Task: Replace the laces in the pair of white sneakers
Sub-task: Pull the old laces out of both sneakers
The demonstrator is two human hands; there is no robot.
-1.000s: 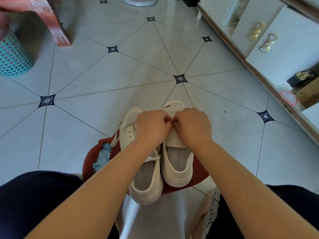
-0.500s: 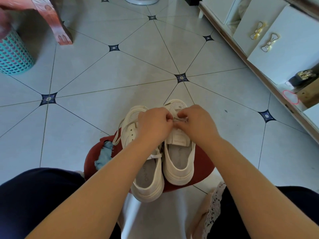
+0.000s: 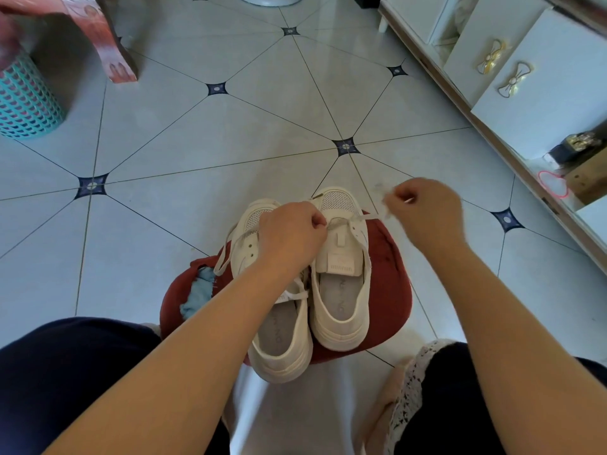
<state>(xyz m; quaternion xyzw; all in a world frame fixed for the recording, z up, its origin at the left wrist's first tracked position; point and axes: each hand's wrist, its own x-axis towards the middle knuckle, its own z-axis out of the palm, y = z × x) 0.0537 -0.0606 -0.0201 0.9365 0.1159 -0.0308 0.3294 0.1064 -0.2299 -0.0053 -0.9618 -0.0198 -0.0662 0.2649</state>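
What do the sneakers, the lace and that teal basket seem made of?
The sneakers: smooth matte off-white uppers, probably leather or imitation; toe caps dotted with holes, soles look rubbery. The lace: flat woven fabric, likely cotton or polyester. The basket: teal plastic, judging by its moulded lattice of holes.

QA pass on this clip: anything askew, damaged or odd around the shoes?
Minor only. The left sneaker sits nearer than the right sneaker, its heel overhanging the red cushion edge. A blue cloth pokes out at the cushion's left side, possibly a tear; cannot tell. No visible damage to the sneakers.
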